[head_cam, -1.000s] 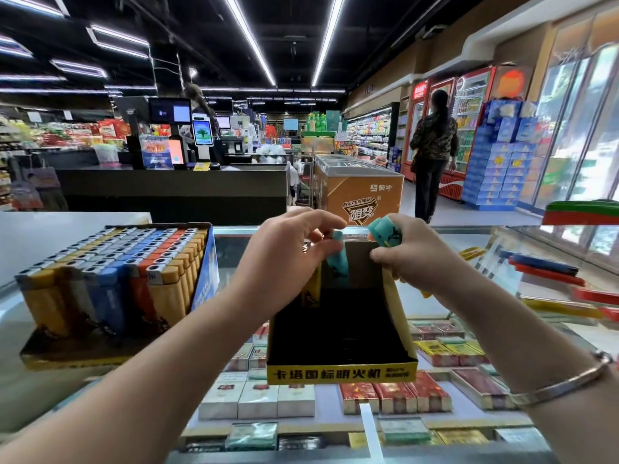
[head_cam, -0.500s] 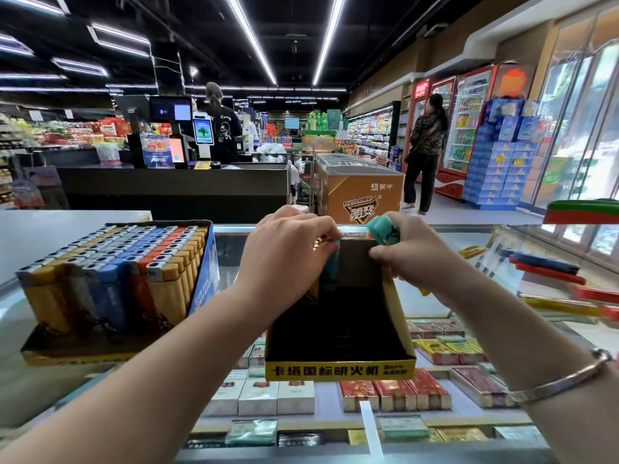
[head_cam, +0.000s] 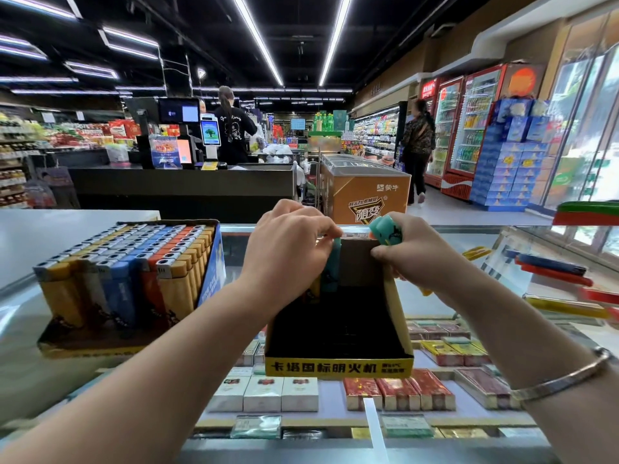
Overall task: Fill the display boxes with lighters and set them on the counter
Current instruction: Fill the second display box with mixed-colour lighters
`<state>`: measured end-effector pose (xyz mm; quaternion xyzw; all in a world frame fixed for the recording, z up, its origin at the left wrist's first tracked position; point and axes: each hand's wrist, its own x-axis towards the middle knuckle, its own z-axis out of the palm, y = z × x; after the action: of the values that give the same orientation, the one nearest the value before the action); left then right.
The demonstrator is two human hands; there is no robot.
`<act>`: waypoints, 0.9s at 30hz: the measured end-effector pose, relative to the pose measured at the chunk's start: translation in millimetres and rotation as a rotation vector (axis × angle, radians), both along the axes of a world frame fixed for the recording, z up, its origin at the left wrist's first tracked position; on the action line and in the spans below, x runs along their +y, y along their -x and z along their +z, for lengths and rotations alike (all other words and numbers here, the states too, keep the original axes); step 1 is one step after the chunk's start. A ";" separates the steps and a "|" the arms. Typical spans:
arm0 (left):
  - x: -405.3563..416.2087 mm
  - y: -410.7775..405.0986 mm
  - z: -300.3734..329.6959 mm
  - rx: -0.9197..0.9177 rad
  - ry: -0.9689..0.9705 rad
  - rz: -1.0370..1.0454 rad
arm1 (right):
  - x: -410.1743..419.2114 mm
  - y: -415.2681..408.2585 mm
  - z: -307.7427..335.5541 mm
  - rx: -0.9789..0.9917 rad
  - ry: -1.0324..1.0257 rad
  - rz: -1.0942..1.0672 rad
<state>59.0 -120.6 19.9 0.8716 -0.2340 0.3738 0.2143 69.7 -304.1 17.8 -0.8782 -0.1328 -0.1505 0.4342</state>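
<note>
A black display box with a yellow front strip [head_cam: 338, 367] stands on the glass counter [head_cam: 20, 370] in front of me, mostly hollow. My left hand [head_cam: 288, 249] pinches the top of a teal lighter [head_cam: 331, 274] standing at the box's back left corner, beside a yellowish one. My right hand [head_cam: 415, 259] grips several teal lighters [head_cam: 385, 231] above the box's back right edge. A second display box [head_cam: 83, 346], packed with yellow, blue and orange lighters [head_cam: 134, 262], sits at the left on the counter.
Cigarette packs [head_cam: 398, 393] lie under the glass. Loose coloured items [head_cam: 552, 269] lie on the counter at the right. Beyond the counter are a dark checkout desk [head_cam: 184, 185], an orange freezer chest [head_cam: 368, 199], a person at the till and another by the fridges.
My left hand has lowered the teal lighter deeper into the box's back left corner. My right hand has stayed almost still. The people in the background have walked on.
</note>
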 end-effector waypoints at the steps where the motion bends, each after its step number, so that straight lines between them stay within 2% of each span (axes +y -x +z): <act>1: 0.1 -0.7 -0.5 0.012 -0.001 -0.001 | -0.1 0.0 0.0 0.003 -0.003 0.003; 7: 3.4 -2.2 1.2 0.139 0.059 -0.031 | 0.5 0.6 0.3 0.004 -0.001 0.003; 10: 3.5 0.5 0.1 0.102 0.087 -0.008 | 0.4 1.3 0.5 0.002 0.002 0.012; 17: 0.9 5.4 -2.9 0.011 0.001 0.050 | 1.1 1.6 0.5 -0.007 0.010 0.003; 23: 4.8 3.9 0.3 0.223 0.015 0.012 | 0.5 0.7 0.1 -0.006 0.026 -0.014; 27: 10.2 3.1 -0.2 0.414 0.012 -0.101 | 0.0 1.2 0.5 -0.004 0.016 -0.003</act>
<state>55.9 -110.3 19.7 0.9156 -0.2262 0.1769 0.2816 68.5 -304.1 18.3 -0.8816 -0.1336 -0.1517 0.4266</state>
